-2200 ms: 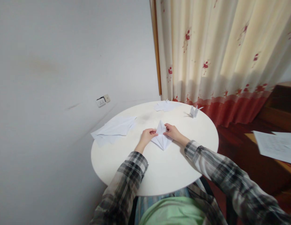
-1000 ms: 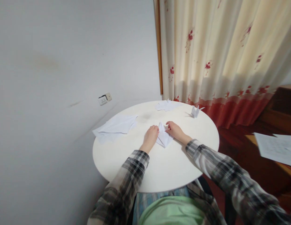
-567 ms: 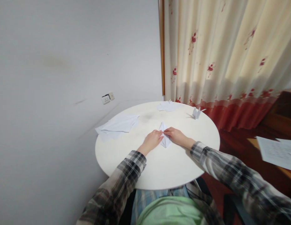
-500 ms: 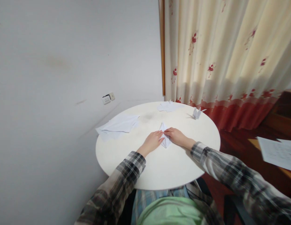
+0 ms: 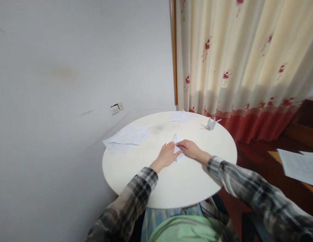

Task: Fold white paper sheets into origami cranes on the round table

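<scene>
A small folded piece of white paper (image 5: 180,157), long and pointed, lies flat on the round white table (image 5: 171,188) in the head view. My left hand (image 5: 167,155) rests on its left side, fingers stretched out and thumb spread across the lower part. On the right side, my right hand (image 5: 189,148) has its fingertips closed at the paper's middle, close to the left fingers. Both hands cover much of the paper, and the fold under them is hidden.
A folded paper crane (image 5: 211,124) stands near the table's right rear edge. Loose white sheets (image 5: 128,135) lie at the left, and more paper (image 5: 180,116) lies at the back. Written sheets (image 5: 297,166) rest on another surface at the right. The wall (image 5: 70,134) is close on the left.
My left hand has slid slightly right over the paper, its thumb now reaching across the lower part. The right hand stays at the middle. The view has tilted slightly.
</scene>
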A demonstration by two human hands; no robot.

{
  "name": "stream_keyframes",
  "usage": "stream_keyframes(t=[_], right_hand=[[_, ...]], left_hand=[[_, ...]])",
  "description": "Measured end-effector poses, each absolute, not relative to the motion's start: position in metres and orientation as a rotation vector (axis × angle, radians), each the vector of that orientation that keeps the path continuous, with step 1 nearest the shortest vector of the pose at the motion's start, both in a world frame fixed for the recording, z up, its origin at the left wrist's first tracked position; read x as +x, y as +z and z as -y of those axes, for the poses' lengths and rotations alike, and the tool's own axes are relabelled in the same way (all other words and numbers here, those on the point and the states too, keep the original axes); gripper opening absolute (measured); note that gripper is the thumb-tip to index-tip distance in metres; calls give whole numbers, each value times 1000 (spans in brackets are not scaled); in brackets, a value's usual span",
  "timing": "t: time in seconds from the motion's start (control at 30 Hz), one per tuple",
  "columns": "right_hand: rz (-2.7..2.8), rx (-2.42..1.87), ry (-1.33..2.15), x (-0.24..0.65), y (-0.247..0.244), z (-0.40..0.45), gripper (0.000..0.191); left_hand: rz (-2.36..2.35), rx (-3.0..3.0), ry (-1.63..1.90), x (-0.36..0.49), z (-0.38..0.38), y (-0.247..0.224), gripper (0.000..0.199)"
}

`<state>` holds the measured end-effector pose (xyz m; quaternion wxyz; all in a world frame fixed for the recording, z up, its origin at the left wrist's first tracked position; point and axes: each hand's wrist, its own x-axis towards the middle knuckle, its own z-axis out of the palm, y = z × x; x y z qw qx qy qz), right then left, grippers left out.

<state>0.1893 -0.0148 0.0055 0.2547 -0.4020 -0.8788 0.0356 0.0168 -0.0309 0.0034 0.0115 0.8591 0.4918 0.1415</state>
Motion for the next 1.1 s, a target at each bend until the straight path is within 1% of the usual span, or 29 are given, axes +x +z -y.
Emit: stream_keyframes(t=[0.13, 0.23, 0.3, 0.33, 0.4, 0.6, 0.83, 0.93, 1.1], right_hand=[[2295, -1309, -7, 178, 10, 14, 25], [2331, -1153, -3, 174, 6, 13, 28], [2402, -1020, 66, 176, 1, 10, 35], [2436, -1024, 106, 177, -1, 8, 39], [2476, -1131, 140, 182, -6, 1, 45], [2504, -1333, 212, 192, -7, -23, 54], [2460, -1478, 240, 194, 0, -36, 55], [2464, -1530, 285, 198, 3, -38, 52], [2485, -1496, 232, 204, 5, -39, 50]], left_hand=[[-1535, 2748, 499, 19, 28, 2, 49], [-1504, 2754, 471, 20, 27, -2, 47], [-1485, 2747, 434, 21, 27, -5, 50], [-1476, 2744, 415, 22, 27, -7, 52], [-1470, 2739, 383, 23, 28, -9, 58], [-1485, 2715, 339, 22, 33, -6, 67], [-1589, 2630, 293, 17, 34, -1, 70], [-1608, 2655, 241, 15, 35, 0, 70], [-1426, 2794, 202, 16, 36, 4, 60]])
